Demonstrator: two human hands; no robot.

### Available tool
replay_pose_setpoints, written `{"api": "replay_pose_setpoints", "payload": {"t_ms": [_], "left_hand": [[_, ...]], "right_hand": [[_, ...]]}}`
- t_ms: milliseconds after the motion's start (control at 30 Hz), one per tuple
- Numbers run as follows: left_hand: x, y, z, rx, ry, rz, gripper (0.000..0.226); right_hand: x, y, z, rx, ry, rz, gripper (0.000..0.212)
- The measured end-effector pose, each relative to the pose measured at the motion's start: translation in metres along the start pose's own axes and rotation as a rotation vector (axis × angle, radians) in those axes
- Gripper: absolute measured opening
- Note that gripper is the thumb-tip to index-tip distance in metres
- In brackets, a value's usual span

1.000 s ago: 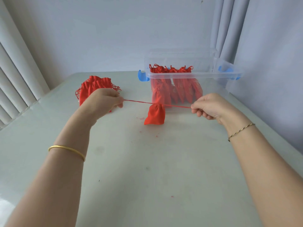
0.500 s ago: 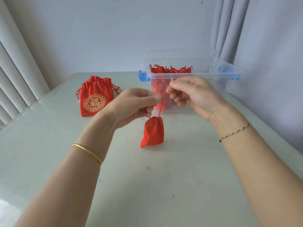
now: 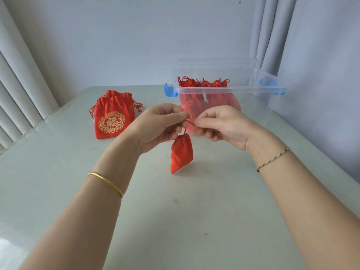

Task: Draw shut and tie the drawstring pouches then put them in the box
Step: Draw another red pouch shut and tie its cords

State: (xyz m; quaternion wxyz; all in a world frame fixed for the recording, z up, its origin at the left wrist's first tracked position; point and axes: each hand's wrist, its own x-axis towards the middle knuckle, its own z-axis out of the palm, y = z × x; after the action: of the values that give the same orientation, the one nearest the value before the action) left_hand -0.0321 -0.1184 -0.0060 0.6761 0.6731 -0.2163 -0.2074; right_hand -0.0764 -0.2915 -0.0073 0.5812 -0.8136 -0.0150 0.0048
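A small red pouch [image 3: 181, 152] with its mouth drawn shut hangs by its red drawstring [image 3: 190, 121] above the table. My left hand [image 3: 157, 126] pinches the string between thumb and forefinger just above the pouch. My right hand [image 3: 220, 123] pinches the same string right beside it, fingertips almost touching. Behind the hands stands the clear plastic box [image 3: 253, 90] with blue latches, holding several tied red pouches [image 3: 202, 83]. At the left lies a small pile of open red pouches [image 3: 114, 115], the top one bearing a gold emblem.
The pale table top [image 3: 175, 221] stretches wide in front of the hands. The box's clear lid stands propped behind it. Vertical blinds [image 3: 17, 90] line the left edge, and curtains [image 3: 321, 75] hang close on the right behind the box.
From stretched wide apart with the string taut, my hands have come together above the pouch. The pouch has lifted and now dangles nearer to me.
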Motion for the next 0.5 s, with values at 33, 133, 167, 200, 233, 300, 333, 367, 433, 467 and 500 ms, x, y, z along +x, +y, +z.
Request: {"api": "replay_pose_setpoints", "payload": {"t_ms": [33, 133, 167, 200, 233, 300, 333, 367, 433, 467, 500], "left_hand": [[0.0, -0.001, 0.0, -0.004, 0.016, -0.005, 0.007], [0.0, -0.001, 0.0, 0.0, 0.052, 0.002, 0.003], [0.0, -0.001, 0.0, 0.007, 0.05, 0.009, 0.005], [0.0, 0.0, 0.001, 0.016, 0.042, 0.015, 0.007], [0.0, 0.0, 0.002, 0.031, 0.033, 0.018, 0.009], [0.0, 0.001, 0.003, 0.073, 0.015, 0.026, 0.016], [-0.001, 0.002, 0.004, 0.094, -0.001, 0.035, 0.019], [-0.001, 0.002, 0.004, 0.114, -0.023, 0.05, 0.021], [-0.002, 0.002, 0.006, 0.182, -0.051, 0.108, 0.022], [-0.002, 0.002, 0.007, 0.244, -0.042, 0.152, 0.021], [-0.002, 0.002, 0.008, 0.319, -0.019, 0.206, 0.02]], "right_hand": [[-0.001, -0.001, -0.002, 0.0, -0.005, -0.018, 0.016], [-0.005, -0.005, -0.004, -0.037, -0.111, -0.031, 0.015], [-0.006, -0.006, -0.004, -0.083, -0.153, -0.022, 0.014], [-0.007, -0.006, -0.003, -0.137, -0.181, -0.006, 0.013], [-0.007, -0.005, -0.002, -0.188, -0.179, 0.011, 0.012], [-0.005, -0.004, -0.001, -0.237, -0.069, 0.005, 0.009], [-0.003, -0.003, -0.001, -0.224, 0.001, -0.019, 0.011], [-0.001, -0.002, 0.001, -0.198, 0.044, -0.045, 0.017], [0.001, 0.0, 0.005, -0.133, 0.021, -0.066, 0.025], [0.002, 0.001, 0.008, -0.104, -0.015, -0.067, 0.024], [0.003, 0.003, 0.01, -0.081, -0.037, -0.063, 0.022]]}}
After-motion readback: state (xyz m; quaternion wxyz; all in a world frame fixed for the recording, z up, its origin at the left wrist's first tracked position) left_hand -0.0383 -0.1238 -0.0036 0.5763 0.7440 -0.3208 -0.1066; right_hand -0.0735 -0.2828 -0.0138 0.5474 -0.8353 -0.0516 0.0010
